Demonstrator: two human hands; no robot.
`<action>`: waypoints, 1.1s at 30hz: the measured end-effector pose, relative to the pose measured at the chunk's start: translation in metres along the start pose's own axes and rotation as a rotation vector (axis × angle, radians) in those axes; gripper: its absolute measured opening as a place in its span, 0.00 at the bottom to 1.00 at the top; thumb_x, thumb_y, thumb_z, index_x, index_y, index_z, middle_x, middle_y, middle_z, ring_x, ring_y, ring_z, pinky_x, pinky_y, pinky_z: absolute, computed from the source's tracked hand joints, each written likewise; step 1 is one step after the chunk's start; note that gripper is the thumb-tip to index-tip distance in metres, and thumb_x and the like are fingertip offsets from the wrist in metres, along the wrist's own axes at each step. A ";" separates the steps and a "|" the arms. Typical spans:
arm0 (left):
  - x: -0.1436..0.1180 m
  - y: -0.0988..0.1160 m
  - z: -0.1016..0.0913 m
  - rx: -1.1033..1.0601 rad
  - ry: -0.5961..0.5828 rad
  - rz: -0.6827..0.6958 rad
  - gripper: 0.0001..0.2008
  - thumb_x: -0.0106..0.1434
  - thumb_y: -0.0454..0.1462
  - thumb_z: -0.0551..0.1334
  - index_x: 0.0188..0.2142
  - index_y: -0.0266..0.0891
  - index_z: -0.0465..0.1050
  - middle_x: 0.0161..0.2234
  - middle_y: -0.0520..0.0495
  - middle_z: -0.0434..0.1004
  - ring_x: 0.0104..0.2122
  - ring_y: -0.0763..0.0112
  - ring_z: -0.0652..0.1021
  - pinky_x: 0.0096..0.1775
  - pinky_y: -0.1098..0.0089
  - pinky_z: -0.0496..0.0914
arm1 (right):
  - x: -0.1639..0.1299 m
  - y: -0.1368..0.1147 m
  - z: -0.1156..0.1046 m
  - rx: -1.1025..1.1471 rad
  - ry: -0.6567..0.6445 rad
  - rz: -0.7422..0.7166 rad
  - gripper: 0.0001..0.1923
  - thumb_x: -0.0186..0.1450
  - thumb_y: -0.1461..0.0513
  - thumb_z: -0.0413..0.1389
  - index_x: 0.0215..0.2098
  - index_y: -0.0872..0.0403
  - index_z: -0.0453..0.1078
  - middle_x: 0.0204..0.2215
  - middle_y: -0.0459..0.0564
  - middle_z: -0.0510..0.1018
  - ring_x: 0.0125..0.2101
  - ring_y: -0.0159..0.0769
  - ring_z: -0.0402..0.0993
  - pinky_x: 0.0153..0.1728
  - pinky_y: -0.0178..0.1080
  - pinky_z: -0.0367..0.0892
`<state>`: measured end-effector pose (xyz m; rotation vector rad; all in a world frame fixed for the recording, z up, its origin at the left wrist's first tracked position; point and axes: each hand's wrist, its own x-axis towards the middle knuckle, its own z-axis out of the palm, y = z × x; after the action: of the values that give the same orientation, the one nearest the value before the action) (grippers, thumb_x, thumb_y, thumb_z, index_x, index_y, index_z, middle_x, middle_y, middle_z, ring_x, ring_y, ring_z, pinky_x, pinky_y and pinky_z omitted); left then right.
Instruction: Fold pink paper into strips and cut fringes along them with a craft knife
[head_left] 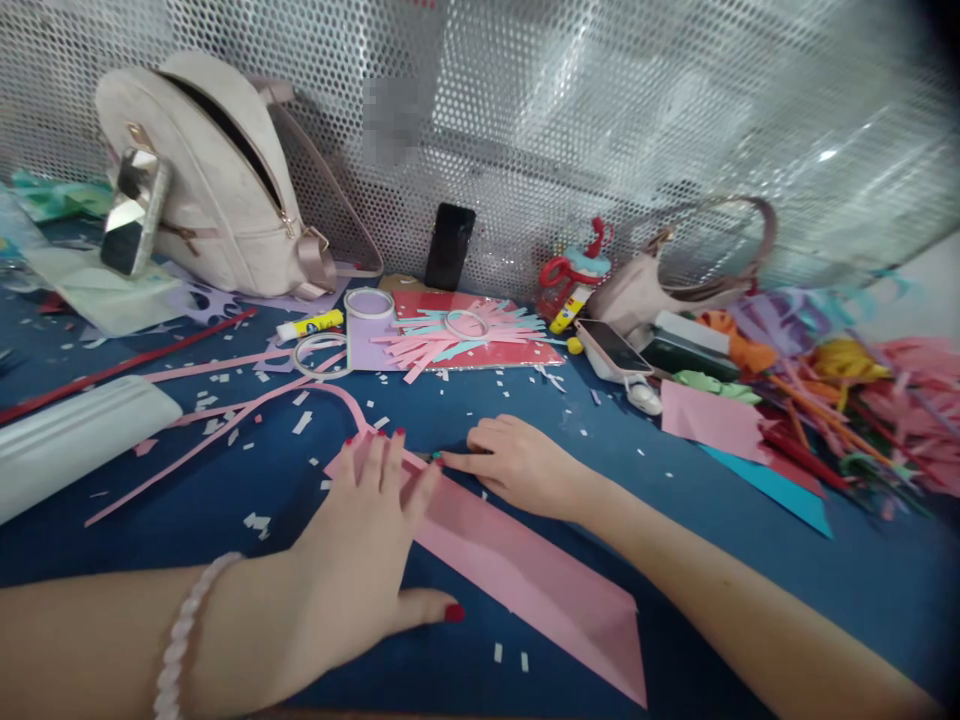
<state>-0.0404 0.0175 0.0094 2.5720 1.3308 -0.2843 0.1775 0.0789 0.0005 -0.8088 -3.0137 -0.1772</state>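
My left hand [360, 545] lies flat, fingers stretched out, on a long pink paper sheet [525, 560]. Its fingertips press near the sheet's far left end, where narrow pink strips curve away to the left. My right hand [514, 462] rests at the sheet's far edge with the index finger extended and the other fingers curled. By that fingertip shows a small dark, thin tool tip [426, 457]; the rest is hidden, so I cannot tell its kind. A pink paper strip [225, 425] trails across the blue table.
White paper scraps dot the blue table [600, 450]. Behind are a beige backpack [217, 200], a glue stick [311, 325], tape rolls [322, 355], a fringed paper bundle [465, 335] and a black phone [450, 245]. Rightward lie a white phone [615, 350] and coloured paper pieces [712, 410].
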 end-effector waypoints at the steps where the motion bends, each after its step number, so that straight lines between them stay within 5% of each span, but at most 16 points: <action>1: 0.001 0.000 0.000 0.024 0.006 -0.019 0.52 0.52 0.65 0.57 0.65 0.32 0.52 0.63 0.23 0.50 0.62 0.28 0.45 0.58 0.37 0.43 | 0.000 0.000 0.000 -0.002 -0.001 0.000 0.20 0.68 0.67 0.46 0.55 0.51 0.68 0.30 0.50 0.71 0.30 0.36 0.62 0.31 0.39 0.52; 12: 0.000 0.005 0.002 0.168 -0.037 -0.126 0.51 0.48 0.67 0.57 0.64 0.41 0.55 0.61 0.23 0.55 0.60 0.24 0.54 0.55 0.35 0.46 | 0.022 0.002 0.001 -0.036 0.013 -0.032 0.19 0.69 0.67 0.46 0.55 0.52 0.69 0.30 0.50 0.71 0.29 0.35 0.61 0.29 0.39 0.50; 26: 0.001 0.004 -0.002 0.153 -0.057 -0.089 0.52 0.49 0.66 0.59 0.65 0.40 0.53 0.60 0.21 0.58 0.58 0.21 0.55 0.53 0.33 0.48 | 0.066 0.003 0.009 -0.062 0.012 0.013 0.20 0.68 0.65 0.48 0.57 0.50 0.67 0.31 0.50 0.72 0.32 0.36 0.63 0.30 0.39 0.51; 29: 0.003 0.000 -0.005 0.213 -0.036 -0.057 0.45 0.55 0.63 0.57 0.63 0.40 0.57 0.55 0.22 0.66 0.55 0.25 0.63 0.50 0.37 0.57 | 0.066 0.007 0.010 -0.075 0.034 -0.003 0.20 0.68 0.65 0.48 0.57 0.50 0.67 0.31 0.49 0.72 0.32 0.36 0.63 0.30 0.38 0.51; 33: 0.017 -0.014 -0.012 0.268 0.148 0.050 0.27 0.65 0.51 0.57 0.55 0.33 0.68 0.41 0.30 0.74 0.43 0.43 0.74 0.38 0.55 0.69 | 0.052 0.019 0.011 -0.098 0.033 0.045 0.19 0.68 0.66 0.49 0.56 0.49 0.68 0.32 0.49 0.72 0.32 0.36 0.65 0.32 0.38 0.54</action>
<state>-0.0418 0.0424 0.0148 2.8947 1.3564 -0.2853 0.1424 0.1227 -0.0062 -0.8705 -2.9734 -0.3357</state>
